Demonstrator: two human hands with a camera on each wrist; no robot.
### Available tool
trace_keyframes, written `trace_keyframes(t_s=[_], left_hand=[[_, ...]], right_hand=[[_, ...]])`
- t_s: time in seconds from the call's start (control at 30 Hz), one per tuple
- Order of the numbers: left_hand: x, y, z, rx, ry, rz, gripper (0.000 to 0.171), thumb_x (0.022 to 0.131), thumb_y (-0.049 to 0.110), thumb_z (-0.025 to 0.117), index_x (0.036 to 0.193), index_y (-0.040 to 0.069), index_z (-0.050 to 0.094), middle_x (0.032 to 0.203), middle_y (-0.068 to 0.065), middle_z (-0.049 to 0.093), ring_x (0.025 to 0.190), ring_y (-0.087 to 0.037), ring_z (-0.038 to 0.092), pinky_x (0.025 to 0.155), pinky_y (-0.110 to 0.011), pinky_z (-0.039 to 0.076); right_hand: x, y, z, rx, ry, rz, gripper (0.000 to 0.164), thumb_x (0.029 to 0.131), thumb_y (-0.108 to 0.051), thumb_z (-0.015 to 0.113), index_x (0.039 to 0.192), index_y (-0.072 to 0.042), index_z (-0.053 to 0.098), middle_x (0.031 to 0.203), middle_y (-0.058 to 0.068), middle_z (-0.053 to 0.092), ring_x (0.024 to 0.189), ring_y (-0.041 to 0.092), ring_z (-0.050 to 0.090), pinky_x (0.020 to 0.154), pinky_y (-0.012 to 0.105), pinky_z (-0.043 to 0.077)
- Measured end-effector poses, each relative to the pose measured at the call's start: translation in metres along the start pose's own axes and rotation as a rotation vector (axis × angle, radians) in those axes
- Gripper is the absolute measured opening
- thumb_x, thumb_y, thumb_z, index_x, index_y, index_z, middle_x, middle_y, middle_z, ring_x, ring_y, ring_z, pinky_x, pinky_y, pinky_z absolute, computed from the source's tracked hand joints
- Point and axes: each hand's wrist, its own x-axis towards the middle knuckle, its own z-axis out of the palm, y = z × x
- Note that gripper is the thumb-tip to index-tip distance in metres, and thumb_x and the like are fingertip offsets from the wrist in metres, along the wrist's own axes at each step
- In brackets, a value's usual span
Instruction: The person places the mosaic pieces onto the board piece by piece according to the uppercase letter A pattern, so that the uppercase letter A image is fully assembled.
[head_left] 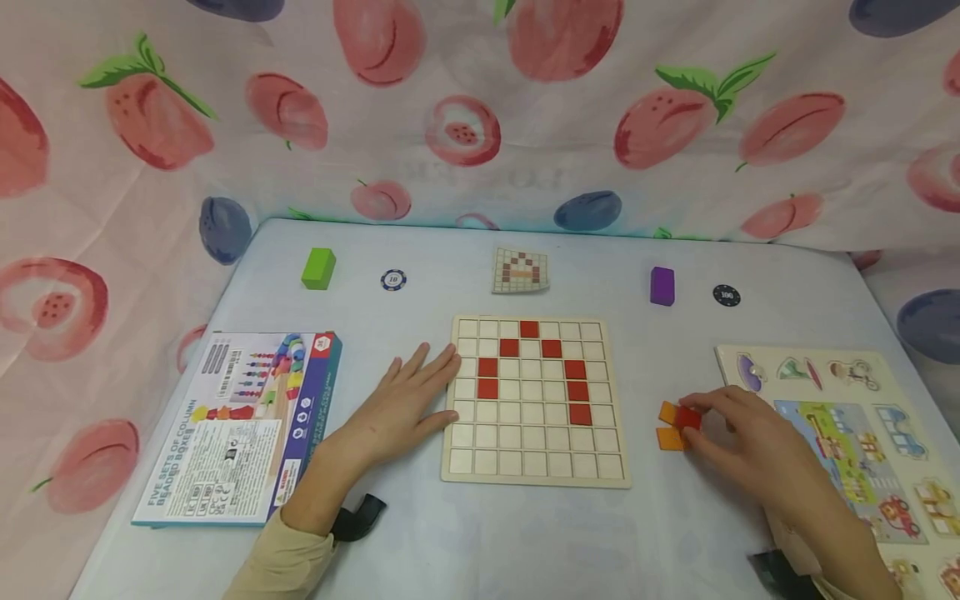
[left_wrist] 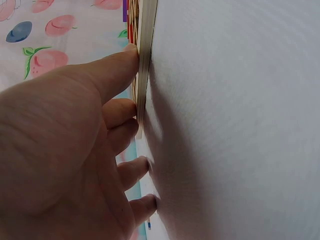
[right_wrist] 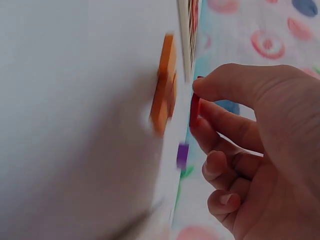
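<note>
A wooden grid board (head_left: 536,483) lies mid-table, with several red squares (head_left: 529,329) set in an arch-like pattern among pale cells. My left hand (head_left: 405,408) rests at the board's left edge, fingers spread, thumb and fingertips touching the rim, as the left wrist view also shows. Right of the board, my right hand (head_left: 750,437) pinches a red square tile (head_left: 687,417) between thumb and fingers. Two orange tiles (head_left: 670,439) lie on the table just by it. In the right wrist view the red tile (right_wrist: 194,109) is raised off the table, beside the orange tiles (right_wrist: 162,95).
A small pattern card (head_left: 521,271) lies behind the board. Along the back are a green block (head_left: 318,268), a purple block (head_left: 662,286), a "10" chip (head_left: 393,280) and a "100" chip (head_left: 727,295). A boxed set (head_left: 225,433) lies left, a picture puzzle board (head_left: 817,379) right.
</note>
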Motion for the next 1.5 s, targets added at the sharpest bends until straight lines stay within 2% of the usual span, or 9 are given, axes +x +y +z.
trace_keyframes(t_s=[0.07, 0.2, 0.33, 0.43, 0.6, 0.8, 1.1, 1.33, 1.5], left_hand=[[-0.001, 0.000, 0.000, -0.003, -0.002, -0.003, 0.078, 0.106, 0.040, 0.065, 0.170, 0.014, 0.028, 0.180, -0.002, 0.019, 0.169, -0.037, 0.009, 0.136, -0.065, 0.011], [-0.001, 0.000, -0.001, -0.004, -0.001, -0.005, 0.078, 0.106, 0.040, 0.065, 0.170, 0.013, 0.029, 0.180, -0.002, 0.019, 0.169, -0.038, 0.009, 0.136, -0.065, 0.011], [-0.001, 0.001, -0.001, -0.002, -0.004, -0.007, 0.078, 0.106, 0.040, 0.065, 0.170, 0.014, 0.028, 0.180, -0.002, 0.019, 0.169, -0.037, 0.009, 0.136, -0.065, 0.011], [-0.001, 0.000, -0.001, -0.002, -0.006, -0.004, 0.077, 0.106, 0.039, 0.065, 0.170, 0.014, 0.028, 0.180, -0.002, 0.019, 0.169, -0.038, 0.009, 0.136, -0.066, 0.011], [-0.001, -0.001, -0.002, 0.005, -0.007, -0.004, 0.076, 0.107, 0.039, 0.063, 0.170, 0.014, 0.028, 0.181, -0.002, 0.019, 0.169, -0.037, 0.009, 0.136, -0.066, 0.012], [-0.001, -0.001, -0.003, 0.007, -0.003, -0.011, 0.076, 0.107, 0.040, 0.064, 0.170, 0.015, 0.029, 0.180, -0.002, 0.020, 0.169, -0.037, 0.010, 0.136, -0.065, 0.012], [0.000, 0.000, -0.001, 0.004, -0.006, -0.004, 0.078, 0.106, 0.042, 0.064, 0.170, 0.015, 0.029, 0.180, -0.001, 0.019, 0.169, -0.036, 0.009, 0.136, -0.065, 0.012], [0.001, 0.000, -0.002, 0.009, -0.007, -0.002, 0.078, 0.106, 0.042, 0.064, 0.170, 0.015, 0.028, 0.181, 0.000, 0.018, 0.170, -0.035, 0.008, 0.136, -0.065, 0.011], [0.000, 0.001, -0.001, -0.001, -0.010, -0.006, 0.078, 0.106, 0.042, 0.065, 0.170, 0.015, 0.029, 0.181, -0.001, 0.019, 0.170, -0.036, 0.009, 0.136, -0.065, 0.011]], right_hand=[[0.007, -0.013, 0.003, 0.004, 0.021, -0.058, 0.036, 0.086, -0.023, 0.089, 0.120, -0.018, 0.077, 0.111, 0.003, 0.074, 0.089, 0.017, 0.061, 0.069, 0.028, 0.054], [0.024, -0.043, 0.013, 0.025, 0.038, -0.192, 0.034, 0.086, -0.021, 0.088, 0.118, -0.019, 0.077, 0.108, -0.003, 0.073, 0.090, 0.013, 0.061, 0.073, 0.030, 0.058], [0.040, -0.076, 0.025, 0.033, 0.011, -0.302, 0.031, 0.088, -0.021, 0.086, 0.118, -0.020, 0.078, 0.108, -0.006, 0.072, 0.095, 0.011, 0.062, 0.081, 0.036, 0.060], [0.051, -0.099, 0.035, 0.032, -0.024, -0.365, 0.029, 0.090, -0.024, 0.085, 0.117, -0.020, 0.077, 0.104, -0.006, 0.069, 0.092, 0.011, 0.061, 0.082, 0.036, 0.060], [0.064, -0.136, 0.050, 0.031, -0.079, -0.437, 0.029, 0.092, -0.029, 0.084, 0.118, -0.020, 0.078, 0.109, -0.005, 0.072, 0.095, 0.012, 0.065, 0.087, 0.035, 0.062], [0.074, -0.169, 0.065, 0.025, -0.119, -0.474, 0.031, 0.094, -0.033, 0.083, 0.122, -0.022, 0.078, 0.115, -0.006, 0.076, 0.104, 0.014, 0.071, 0.092, 0.036, 0.063], [0.080, -0.182, 0.075, -0.011, -0.099, -0.473, 0.013, 0.092, -0.031, 0.085, 0.104, -0.028, 0.079, 0.099, -0.012, 0.072, 0.088, 0.008, 0.060, 0.080, 0.029, 0.057], [0.081, -0.179, 0.077, -0.016, -0.089, -0.469, 0.013, 0.093, -0.030, 0.084, 0.105, -0.028, 0.080, 0.098, -0.012, 0.069, 0.089, 0.007, 0.060, 0.078, 0.026, 0.057], [0.079, -0.173, 0.074, 0.024, -0.078, -0.498, 0.012, 0.096, -0.029, 0.081, 0.108, -0.028, 0.081, 0.103, -0.011, 0.072, 0.096, 0.009, 0.067, 0.083, 0.030, 0.061]])
